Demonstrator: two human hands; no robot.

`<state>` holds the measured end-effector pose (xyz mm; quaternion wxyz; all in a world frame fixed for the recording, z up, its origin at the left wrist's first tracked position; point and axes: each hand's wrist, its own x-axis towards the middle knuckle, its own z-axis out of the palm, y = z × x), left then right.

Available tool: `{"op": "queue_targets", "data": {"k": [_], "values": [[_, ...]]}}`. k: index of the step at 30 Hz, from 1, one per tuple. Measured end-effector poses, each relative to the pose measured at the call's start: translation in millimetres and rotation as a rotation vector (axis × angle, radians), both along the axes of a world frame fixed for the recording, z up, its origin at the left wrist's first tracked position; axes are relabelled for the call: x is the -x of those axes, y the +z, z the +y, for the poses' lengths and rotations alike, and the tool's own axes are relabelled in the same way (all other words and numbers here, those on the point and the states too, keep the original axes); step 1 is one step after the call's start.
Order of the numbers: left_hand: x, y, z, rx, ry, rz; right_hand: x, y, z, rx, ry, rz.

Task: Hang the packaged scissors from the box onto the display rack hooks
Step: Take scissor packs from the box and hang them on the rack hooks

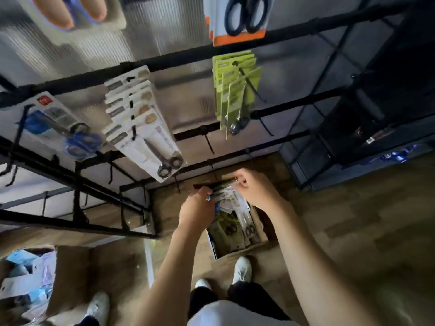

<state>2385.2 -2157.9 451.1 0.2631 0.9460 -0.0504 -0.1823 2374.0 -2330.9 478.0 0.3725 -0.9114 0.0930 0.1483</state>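
Note:
An open cardboard box (260, 228) sits on the floor below the rack, filled with packaged scissors (229, 229). Both hands reach down over its far end. My left hand (196, 208) and my right hand (255, 188) together grip a small stack of scissor packs (226, 196) held just above the box. On the display rack (179, 60) hang white packs (143, 128), green packs (235, 90) and a blue-handled pair (63, 128). Several lower hooks, such as one hook (208, 142), are bare.
Orange-edged packs (240, 20) hang higher on the rack. A second box with blue and white packages (28, 278) stands at the lower left. A dark wire shelf unit (364, 114) is at the right. My feet in white shoes (242, 269) stand on the wood floor beside the box.

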Motion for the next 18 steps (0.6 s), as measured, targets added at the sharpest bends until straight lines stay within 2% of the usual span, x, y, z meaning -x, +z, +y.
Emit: {"op": "queue_targets", "data": {"k": [5,10,18], "values": [[18,-45,-39,-0.056,-0.084,0.093,46,-62,-25,0.071,-0.036,0.154],[32,-105,-33,-0.157,-0.184,0.194,71,-132,-22,0.115,-0.043,0.208],[29,-241,-3,-0.274,-0.298,0.296,98,-286,-13,0.155,-0.113,0.349]]}}
